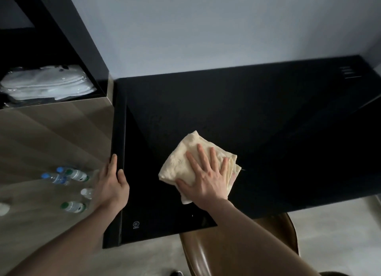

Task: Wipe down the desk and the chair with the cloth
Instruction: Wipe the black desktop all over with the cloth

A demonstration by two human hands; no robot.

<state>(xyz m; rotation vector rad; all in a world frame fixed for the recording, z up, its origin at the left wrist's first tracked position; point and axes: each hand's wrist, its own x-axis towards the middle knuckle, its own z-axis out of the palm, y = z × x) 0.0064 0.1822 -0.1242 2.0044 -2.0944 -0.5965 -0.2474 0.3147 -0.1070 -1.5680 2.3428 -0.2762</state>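
black desk point(247, 115) | cream cloth point(185, 162) lying folded on it

Pale wall point(206, 28), dim light
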